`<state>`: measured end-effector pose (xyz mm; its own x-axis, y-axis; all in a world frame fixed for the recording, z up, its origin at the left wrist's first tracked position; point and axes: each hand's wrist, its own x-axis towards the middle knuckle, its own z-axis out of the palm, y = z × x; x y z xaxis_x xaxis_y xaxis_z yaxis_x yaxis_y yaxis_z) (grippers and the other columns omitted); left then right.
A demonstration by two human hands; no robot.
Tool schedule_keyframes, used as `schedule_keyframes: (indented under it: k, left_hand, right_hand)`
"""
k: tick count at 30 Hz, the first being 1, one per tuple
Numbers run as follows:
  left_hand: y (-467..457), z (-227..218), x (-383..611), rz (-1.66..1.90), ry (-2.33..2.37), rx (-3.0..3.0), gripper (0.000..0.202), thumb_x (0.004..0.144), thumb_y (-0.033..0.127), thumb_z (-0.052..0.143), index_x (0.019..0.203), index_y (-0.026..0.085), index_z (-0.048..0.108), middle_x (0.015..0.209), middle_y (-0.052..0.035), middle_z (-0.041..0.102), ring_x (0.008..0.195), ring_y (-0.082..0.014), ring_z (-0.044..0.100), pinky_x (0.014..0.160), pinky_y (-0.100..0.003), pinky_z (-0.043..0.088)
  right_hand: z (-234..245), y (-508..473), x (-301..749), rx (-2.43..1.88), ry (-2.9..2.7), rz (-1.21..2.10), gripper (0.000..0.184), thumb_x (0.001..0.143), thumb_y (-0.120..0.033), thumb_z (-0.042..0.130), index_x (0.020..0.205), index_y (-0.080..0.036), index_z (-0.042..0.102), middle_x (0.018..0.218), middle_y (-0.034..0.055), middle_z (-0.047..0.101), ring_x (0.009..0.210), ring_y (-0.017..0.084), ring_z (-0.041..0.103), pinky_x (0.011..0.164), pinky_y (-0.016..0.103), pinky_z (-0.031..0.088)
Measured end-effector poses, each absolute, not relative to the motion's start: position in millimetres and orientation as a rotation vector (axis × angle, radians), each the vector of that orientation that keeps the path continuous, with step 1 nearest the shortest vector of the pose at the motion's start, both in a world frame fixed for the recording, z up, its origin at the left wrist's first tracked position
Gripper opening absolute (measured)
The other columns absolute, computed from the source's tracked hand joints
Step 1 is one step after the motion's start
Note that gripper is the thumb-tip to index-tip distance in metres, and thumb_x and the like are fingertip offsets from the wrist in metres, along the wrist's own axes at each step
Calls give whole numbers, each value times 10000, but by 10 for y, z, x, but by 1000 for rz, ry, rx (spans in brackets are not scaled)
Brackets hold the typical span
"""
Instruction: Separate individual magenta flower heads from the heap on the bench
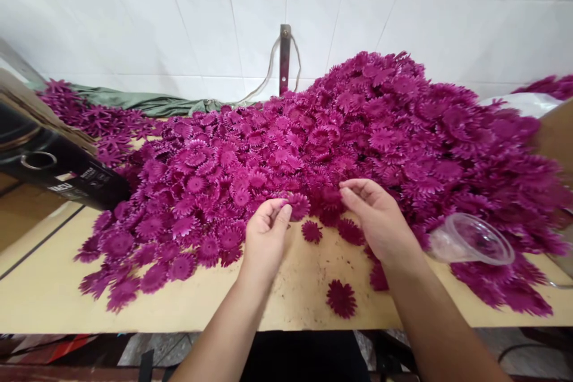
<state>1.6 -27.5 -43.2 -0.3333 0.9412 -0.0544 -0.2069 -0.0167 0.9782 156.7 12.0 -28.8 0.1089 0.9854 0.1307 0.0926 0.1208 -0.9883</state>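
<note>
My left hand (267, 231) pinches the edge of a magenta artificial flower (298, 207) between thumb and fingertips, at the front of a large heap of similar flowers (286, 149). To its right, my right hand (380, 218) is closed, with thumb and forefinger pressed together close to the heap. Whether anything small sits between those fingertips is hidden. Below the hands, a single flower piece (312, 231) and another loose flower (341, 299) lie flat on the tan tabletop (304, 304), among dark specks.
A clear plastic cup (478, 240) lies tipped among flowers on the right. On the left stands a black cylindrical container (58, 161), tilted in view. Green cloth (134, 100) lies along the white tiled wall (201, 30), near a metal bracket (285, 59) with a cord.
</note>
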Motion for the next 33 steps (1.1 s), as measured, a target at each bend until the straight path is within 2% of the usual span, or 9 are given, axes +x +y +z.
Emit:
schedule_keyframes:
  k: [2, 4, 6, 9, 15, 22, 26, 29, 33]
  left_hand:
    - [-282, -431, 42, 1471, 1264, 876, 105, 673, 231, 634, 753, 167, 610, 690, 15, 638, 686, -115, 580, 703, -253, 464]
    - [-295, -428, 81, 1424, 1192, 880, 151, 663, 217, 643, 804, 167, 623, 775, -5, 661, 756, -128, 590, 755, -266, 459]
    - [-309, -427, 109, 1374, 1099, 865, 212, 640, 225, 666, 841, 162, 640, 841, -28, 675, 810, -150, 596, 790, -288, 452]
    - [-324, -436, 113, 1324, 1014, 835, 219, 608, 272, 704, 783, 149, 659, 771, -31, 674, 765, -156, 593, 778, -301, 452]
    - [-318, -454, 86, 1290, 1022, 801, 273, 555, 374, 727, 652, 142, 622, 563, 35, 551, 550, -88, 475, 570, -233, 401]
    - [-314, -510, 82, 1194, 1160, 878, 474, 625, 532, 626, 441, 167, 388, 395, 80, 341, 405, -42, 263, 434, -211, 213]
    - [-340, -496, 80, 1150, 1103, 934, 449, 652, 552, 592, 486, 153, 470, 461, 41, 446, 464, -66, 373, 485, -216, 295]
    - [-350, -479, 87, 1135, 1043, 972, 399, 664, 524, 596, 565, 146, 521, 545, 18, 503, 539, -86, 439, 555, -226, 355]
    - [-368, -481, 79, 1025, 1044, 1080, 331, 719, 453, 558, 586, 155, 503, 538, 26, 477, 526, -88, 424, 540, -228, 356]
  right_hand:
    - [-258, 80, 1546, -1296, -1435, 726, 283, 669, -378, 653, 890, -210, 594, 1006, 72, 591, 992, 221, 529, 878, 421, 419]
    - [-231, 9, 1478, -1248, -1547, 759, 325, 701, -360, 627, 986, -210, 577, 1084, 90, 576, 1036, 223, 524, 903, 418, 415]
    - [-223, -65, 1398, -1158, -1580, 1047, 374, 711, -336, 619, 1050, -204, 534, 1021, 82, 603, 936, 196, 582, 832, 381, 472]
    - [-246, -137, 1323, -1090, -1550, 1320, 360, 704, -296, 624, 1029, -183, 519, 947, 71, 618, 847, 168, 606, 758, 337, 508]
    - [-285, -178, 1316, -1046, -1533, 1399, 282, 748, -294, 597, 1000, -187, 529, 935, 57, 621, 842, 156, 604, 747, 318, 505]
    - [-299, -164, 1288, -951, -1449, 1510, 190, 732, -301, 627, 868, -185, 560, 773, 0, 614, 704, 111, 590, 676, 265, 486]
    - [-304, -118, 1310, -903, -1313, 1673, 218, 703, -348, 654, 739, -177, 524, 586, -41, 571, 551, 87, 551, 590, 243, 456]
    - [-301, -106, 1333, -933, -1286, 1718, 236, 716, -369, 637, 773, -176, 514, 579, -44, 562, 540, 86, 537, 578, 242, 444]
    - [-285, -108, 1366, -976, -1436, 1730, 199, 735, -357, 593, 777, -167, 550, 614, -27, 559, 578, 99, 524, 598, 252, 438]
